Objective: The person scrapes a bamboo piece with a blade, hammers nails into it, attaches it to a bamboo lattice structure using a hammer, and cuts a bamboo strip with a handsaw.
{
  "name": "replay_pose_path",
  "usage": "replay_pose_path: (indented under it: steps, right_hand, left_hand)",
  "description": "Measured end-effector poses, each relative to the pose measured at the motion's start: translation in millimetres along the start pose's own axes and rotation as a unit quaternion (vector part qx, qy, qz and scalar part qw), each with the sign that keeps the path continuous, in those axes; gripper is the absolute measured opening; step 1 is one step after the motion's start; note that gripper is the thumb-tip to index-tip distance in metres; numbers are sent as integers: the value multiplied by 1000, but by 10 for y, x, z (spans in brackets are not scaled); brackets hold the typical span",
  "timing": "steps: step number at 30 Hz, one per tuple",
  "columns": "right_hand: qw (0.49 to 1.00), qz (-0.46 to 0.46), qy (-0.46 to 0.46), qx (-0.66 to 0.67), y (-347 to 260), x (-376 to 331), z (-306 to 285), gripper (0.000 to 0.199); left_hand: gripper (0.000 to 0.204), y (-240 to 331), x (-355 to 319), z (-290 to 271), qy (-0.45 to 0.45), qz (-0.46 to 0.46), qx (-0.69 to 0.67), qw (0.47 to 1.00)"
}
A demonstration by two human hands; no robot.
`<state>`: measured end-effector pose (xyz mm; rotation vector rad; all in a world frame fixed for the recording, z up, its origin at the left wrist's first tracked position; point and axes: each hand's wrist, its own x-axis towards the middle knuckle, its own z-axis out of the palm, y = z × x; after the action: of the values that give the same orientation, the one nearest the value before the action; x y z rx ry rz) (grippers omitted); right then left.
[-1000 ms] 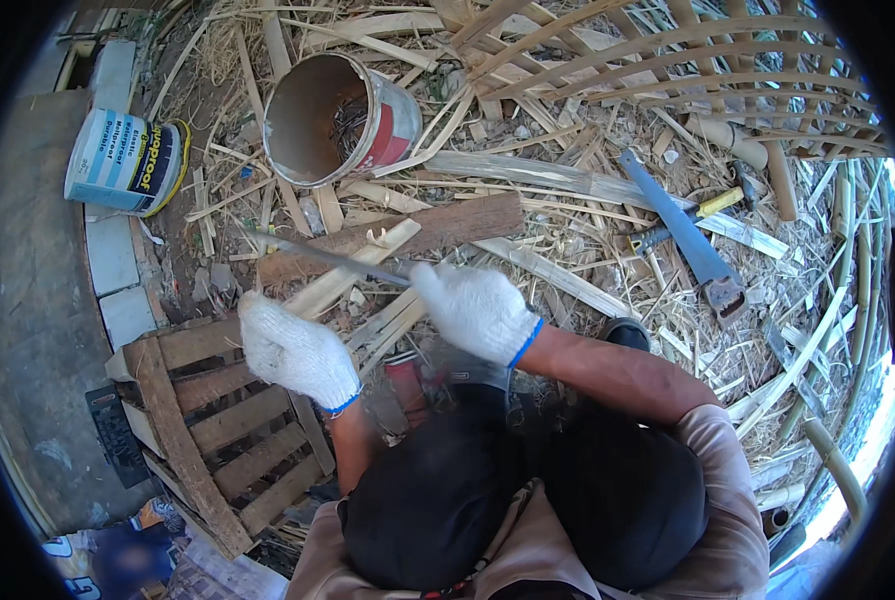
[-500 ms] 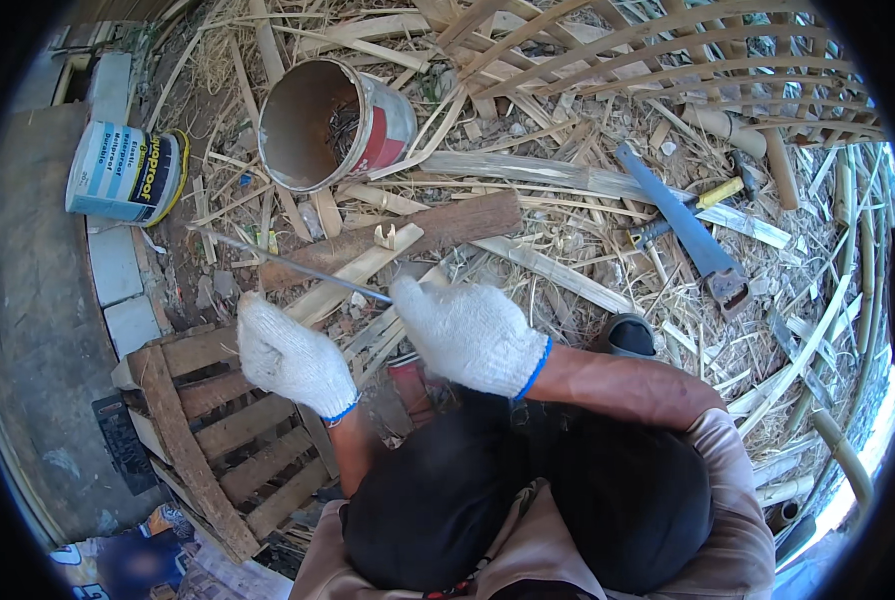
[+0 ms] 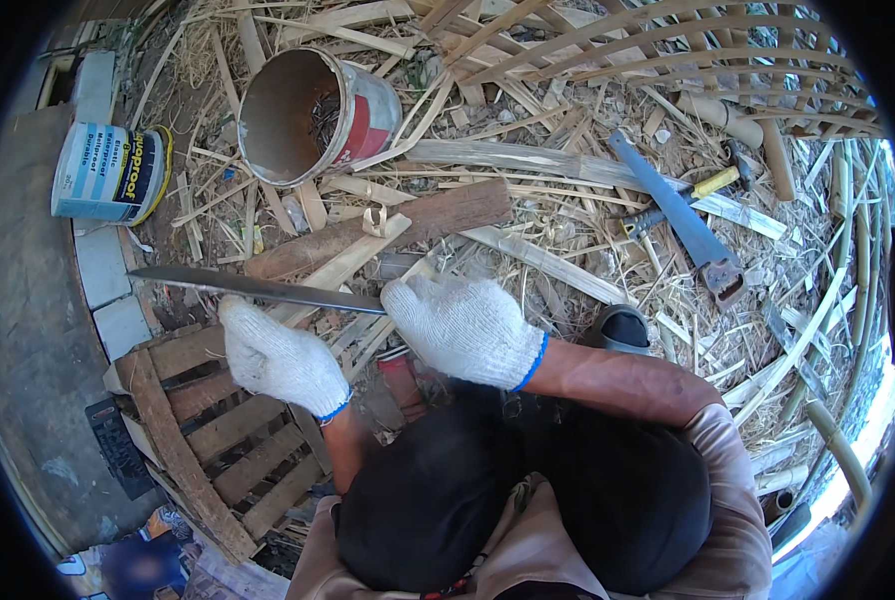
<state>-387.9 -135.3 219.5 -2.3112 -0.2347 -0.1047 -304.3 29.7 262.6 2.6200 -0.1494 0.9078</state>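
Fingers of the right hand (image 3: 465,328), gloved in white knit with a blue cuff, are curled shut about the handle end of a long dark blade (image 3: 253,287), which runs level and out to the left across the work. The left hand (image 3: 280,357), gloved alike, sits just below the blade's middle with its fingers folded; whether they pinch a thin strip under the steel or only steady themselves against it cannot be told. Beneath both hands lie pale split strips (image 3: 353,262) and a brown length of wood (image 3: 388,230), with a wooden pallet (image 3: 183,430) near on the left. Farther off a tipped metal bucket (image 3: 313,115) and a blue-and-white paint tub (image 3: 108,172) lie at the far left, a blue-bladed saw (image 3: 683,215) and a yellow-handled tool (image 3: 703,185) to the right, and a woven lattice (image 3: 688,60) at the far right. Judging by the litter of shavings and the lattice already woven, much splitting seems done, with whole green canes (image 3: 848,300) at the right edge not yet worked.
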Motion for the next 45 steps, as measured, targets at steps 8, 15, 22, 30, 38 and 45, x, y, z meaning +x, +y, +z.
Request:
replay_pose_path:
  steps: [8, 15, 22, 30, 38, 45]
  right_hand:
    - [979, 172, -111, 26, 881, -94, 348, 18]
    - [982, 156, -103, 37, 716, -159, 407, 19]
    - [996, 38, -9, 78, 139, 3, 244, 18]
    - [990, 115, -50, 65, 312, -79, 213, 16]
    - [979, 158, -109, -72, 844, -219, 434, 22]
    - [999, 11, -30, -25, 177, -104, 61, 20]
  left_hand:
    - [42, 96, 22, -25, -55, -139, -70, 986]
    - [46, 146, 29, -65, -2, -140, -63, 988]
    - [49, -13, 32, 142, 82, -86, -103, 988]
    - [49, 212, 90, 151, 45, -240, -157, 957]
    - [52, 224, 22, 200, 58, -200, -168, 963]
    - [52, 287, 88, 49, 80, -216, -177, 957]
